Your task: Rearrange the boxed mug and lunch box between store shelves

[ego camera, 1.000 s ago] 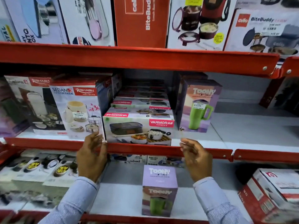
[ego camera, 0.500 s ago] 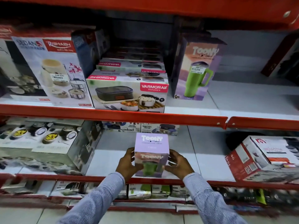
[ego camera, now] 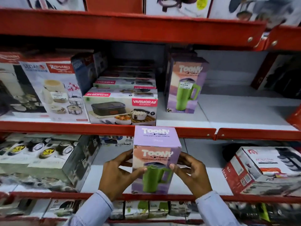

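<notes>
1. The red shelving [ego camera: 130,28] fills the view in tiers: a top lip, a middle shelf [ego camera: 244,111] with a white deck, and a lower shelf [ego camera: 203,173] nearer the camera.
2. On the middle shelf at the left stand tall Rishabh boxes [ego camera: 53,90] printed with stacked food containers.
3. Right of them lies the Varmora lunch box [ego camera: 120,108] — a flat carton at the near edge of the middle shelf, with more of the same kind behind it.
4. Just right of that carton stands an upright Toony tumbler box [ego camera: 185,85] showing a green mug; the deck to its right is bare white.
5. On the lower shelf, a grey carton of steel containers [ego camera: 48,160] sits at the left and a red-and-white carton [ego camera: 267,170] at the right.
6. The boxed mug [ego camera: 154,160] — lilac, marked Toony, with a green mug printed on its front — is upright at the centre of the lower shelf, at its near edge, its top overlapping the red lip of the middle shelf in view. Whether its base rests on the deck cannot be told.
7. The left hand [ego camera: 117,175] grips the box's left side, thumb on the front face.
8. The right hand [ego camera: 192,173] grips the right side likewise, both in pale blue sleeves.
</notes>
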`<state>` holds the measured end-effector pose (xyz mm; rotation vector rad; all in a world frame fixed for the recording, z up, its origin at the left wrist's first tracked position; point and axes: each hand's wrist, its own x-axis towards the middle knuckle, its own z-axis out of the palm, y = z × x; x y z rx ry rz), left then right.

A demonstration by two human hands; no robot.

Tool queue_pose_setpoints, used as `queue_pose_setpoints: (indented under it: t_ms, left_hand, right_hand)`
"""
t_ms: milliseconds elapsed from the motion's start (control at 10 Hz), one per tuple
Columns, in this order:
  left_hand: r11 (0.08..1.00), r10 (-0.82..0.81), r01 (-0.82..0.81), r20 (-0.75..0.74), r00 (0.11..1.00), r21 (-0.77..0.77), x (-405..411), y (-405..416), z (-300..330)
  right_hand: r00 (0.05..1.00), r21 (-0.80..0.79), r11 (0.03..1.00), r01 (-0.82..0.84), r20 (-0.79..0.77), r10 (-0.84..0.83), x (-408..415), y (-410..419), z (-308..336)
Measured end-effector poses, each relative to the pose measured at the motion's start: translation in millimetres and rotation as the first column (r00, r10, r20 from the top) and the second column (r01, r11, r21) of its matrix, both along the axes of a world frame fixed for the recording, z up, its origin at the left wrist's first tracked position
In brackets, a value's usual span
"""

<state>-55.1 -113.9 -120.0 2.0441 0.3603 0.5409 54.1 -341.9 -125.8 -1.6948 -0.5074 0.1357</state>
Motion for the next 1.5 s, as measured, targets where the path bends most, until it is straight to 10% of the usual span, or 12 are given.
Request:
queue_pose_setpoints:
  t_ms: [500,1500]
  left_hand:
    - [0.976,-0.091,-0.015,0.464,0.881,0.219,83,-66,155]
    - [0.954,-0.006,-0.057,0.209,0.978,0.294,171,-66,130]
  right_hand:
    - [0.896,0.33,0.942,0.064,0.397,-0.199,57,-57,158]
    - [0.917,0.079,0.974,0.211,0.329,-0.225,151,-37,127]
